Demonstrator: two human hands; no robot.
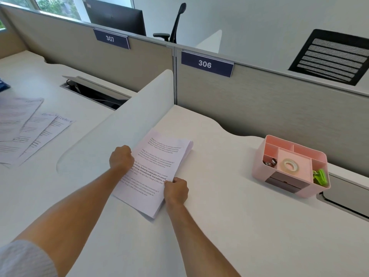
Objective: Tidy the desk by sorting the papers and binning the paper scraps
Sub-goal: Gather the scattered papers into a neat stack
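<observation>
A white desk (229,226) fills the lower half of the frame, backed by beige partition panels (259,108) carrying navy number plates, 307 (111,38) at upper left and 306 (206,64) near top centre. A low white divider (127,124) slants from the centre toward the lower left, splitting this desk from the neighbouring one. On that neighbouring surface, at the left edge, several printed sheets (26,128) lie fanned and overlapping. Just right of the divider, in the middle of the frame, sits a stack of printed papers (155,168), angled on the desk. The left hand (120,157) grips the stack's left edge with curled fingers; the right hand (176,189) pinches its right edge lower down. At centre right a pink desk organiser (289,166) stands near the partition, holding a roll of clear tape (290,165), green clips (320,176) and dark binder clips (270,162).
</observation>
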